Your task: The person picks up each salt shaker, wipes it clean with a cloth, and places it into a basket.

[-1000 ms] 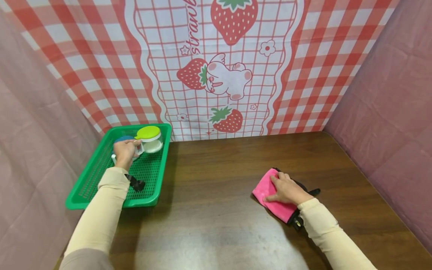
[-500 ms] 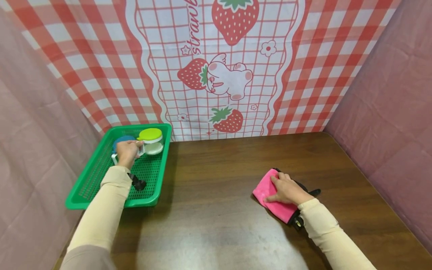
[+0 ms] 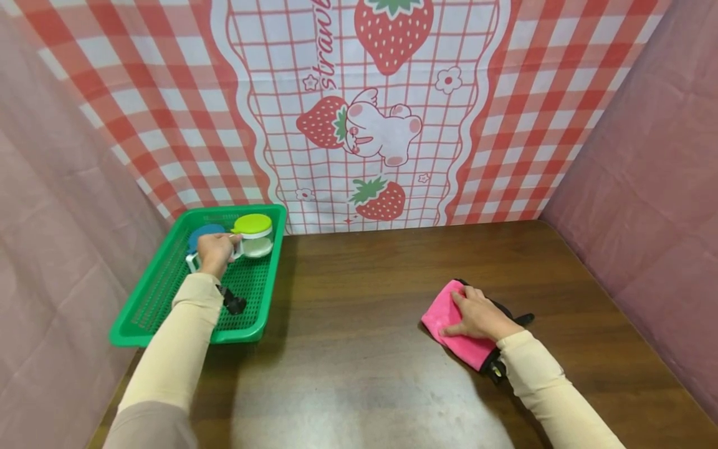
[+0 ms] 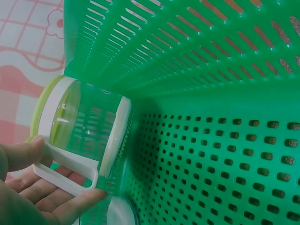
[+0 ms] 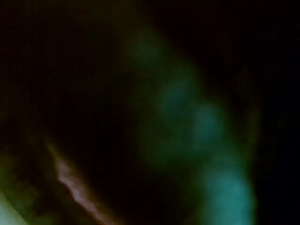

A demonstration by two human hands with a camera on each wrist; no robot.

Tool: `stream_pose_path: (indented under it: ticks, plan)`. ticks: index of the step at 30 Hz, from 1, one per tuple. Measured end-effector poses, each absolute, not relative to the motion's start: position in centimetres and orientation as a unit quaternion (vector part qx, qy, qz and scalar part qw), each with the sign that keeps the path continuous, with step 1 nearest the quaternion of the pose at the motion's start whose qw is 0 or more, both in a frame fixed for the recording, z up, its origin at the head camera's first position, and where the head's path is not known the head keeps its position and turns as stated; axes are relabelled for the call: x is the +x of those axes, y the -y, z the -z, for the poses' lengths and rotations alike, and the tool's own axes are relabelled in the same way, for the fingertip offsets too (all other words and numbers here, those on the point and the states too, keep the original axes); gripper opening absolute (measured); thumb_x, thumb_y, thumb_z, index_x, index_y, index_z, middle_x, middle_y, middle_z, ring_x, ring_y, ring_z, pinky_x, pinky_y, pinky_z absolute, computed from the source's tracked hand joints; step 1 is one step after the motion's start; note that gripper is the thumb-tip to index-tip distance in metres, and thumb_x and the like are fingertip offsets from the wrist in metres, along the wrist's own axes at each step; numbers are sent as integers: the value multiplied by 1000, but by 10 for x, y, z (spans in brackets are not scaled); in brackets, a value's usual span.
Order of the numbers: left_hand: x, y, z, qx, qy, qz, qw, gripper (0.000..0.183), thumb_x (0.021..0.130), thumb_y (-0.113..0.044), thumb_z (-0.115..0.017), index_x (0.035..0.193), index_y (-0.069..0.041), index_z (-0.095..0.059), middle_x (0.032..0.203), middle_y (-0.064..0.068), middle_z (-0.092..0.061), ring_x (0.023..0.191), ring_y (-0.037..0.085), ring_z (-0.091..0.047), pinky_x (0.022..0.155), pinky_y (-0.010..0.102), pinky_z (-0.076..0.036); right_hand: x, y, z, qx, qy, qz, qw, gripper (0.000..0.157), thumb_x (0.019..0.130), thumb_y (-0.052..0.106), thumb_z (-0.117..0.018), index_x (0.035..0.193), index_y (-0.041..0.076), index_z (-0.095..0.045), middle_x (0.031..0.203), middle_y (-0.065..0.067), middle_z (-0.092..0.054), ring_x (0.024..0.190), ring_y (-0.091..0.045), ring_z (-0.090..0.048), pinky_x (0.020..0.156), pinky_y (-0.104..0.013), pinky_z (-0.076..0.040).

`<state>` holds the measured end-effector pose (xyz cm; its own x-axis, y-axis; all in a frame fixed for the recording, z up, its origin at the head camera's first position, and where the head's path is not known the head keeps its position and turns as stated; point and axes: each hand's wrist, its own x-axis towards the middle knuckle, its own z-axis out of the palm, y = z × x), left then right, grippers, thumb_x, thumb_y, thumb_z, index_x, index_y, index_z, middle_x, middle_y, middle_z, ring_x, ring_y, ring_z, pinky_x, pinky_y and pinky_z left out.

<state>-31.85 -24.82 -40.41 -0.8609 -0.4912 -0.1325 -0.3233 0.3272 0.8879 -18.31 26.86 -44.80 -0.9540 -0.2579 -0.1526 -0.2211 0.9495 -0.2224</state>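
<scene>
In the basket, my left hand (image 3: 217,252) pinches the white handle (image 4: 70,171) of a clear seasoning jar (image 3: 257,244) with a yellow-green lid. The left wrist view shows thumb and fingers on the handle, the jar (image 4: 93,126) close to the basket wall. A second jar with a blue lid (image 3: 203,234) stands beside it, partly hidden by my hand. My right hand (image 3: 477,315) rests with spread fingers on a pink cloth (image 3: 443,318) with a black edge, flat on the table. The right wrist view is too dark and blurred to read.
The green perforated basket (image 3: 273,274) sits at the table's back left, against the checked backdrop. Brown wooden table (image 3: 348,299) lies between basket and cloth. Pink curtains (image 3: 634,187) flank both sides. A black wrist-camera mount (image 3: 234,304) hangs below my left wrist.
My left hand and the yellow-green-lidded jar have shifted slightly right, showing more of the blue lid. My right hand and the cloth have stayed in place.
</scene>
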Motion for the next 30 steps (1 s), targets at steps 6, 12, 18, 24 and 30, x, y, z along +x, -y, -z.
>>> stream_pose_path:
  ticks: [6, 12, 18, 24, 30]
  plan:
    - [-317, 248, 406, 249, 815, 518, 75, 32, 93, -23, -65, 117, -3, -70, 85, 3, -68, 59, 11, -57, 58, 30, -54, -185, -272, 450, -120, -981, 109, 106, 99, 72, 52, -80, 141, -8, -43, 138, -37, -38, 126, -49, -39, 98, -60, -43]
    - [-318, 247, 406, 244, 816, 518, 75, 32, 94, -21, -64, 118, -2, -69, 97, 11, -69, 55, 10, -56, 57, 30, -53, -184, -272, 445, -138, -982, 96, 86, 93, 73, 52, -79, 137, -8, -48, 135, -36, -43, 121, -48, -45, 93, -58, -47]
    - [-319, 249, 408, 255, 820, 507, 73, 33, 93, -21, -65, 121, -3, -68, 109, 15, -69, 51, 9, -53, 56, 30, -53, -179, -267, 441, -135, -986, 82, 62, 87, 73, 52, -79, 131, -7, -54, 129, -34, -49, 115, -46, -51, 88, -57, -50]
    - [-321, 247, 409, 260, 820, 506, 72, 33, 93, -21, -65, 120, -3, -68, 114, 17, -68, 50, 9, -53, 56, 31, -53, -180, -269, 445, -120, -985, 88, 82, 94, 72, 52, -80, 137, -9, -47, 136, -38, -42, 125, -50, -44, 97, -60, -44]
    - [-323, 245, 409, 260, 821, 503, 74, 32, 92, -20, -67, 118, -2, -69, 108, 16, -70, 49, 10, -53, 56, 32, -54, -183, -273, 447, -124, -986, 80, 82, 97, 72, 51, -80, 138, -10, -45, 137, -38, -40, 125, -52, -43, 98, -61, -43]
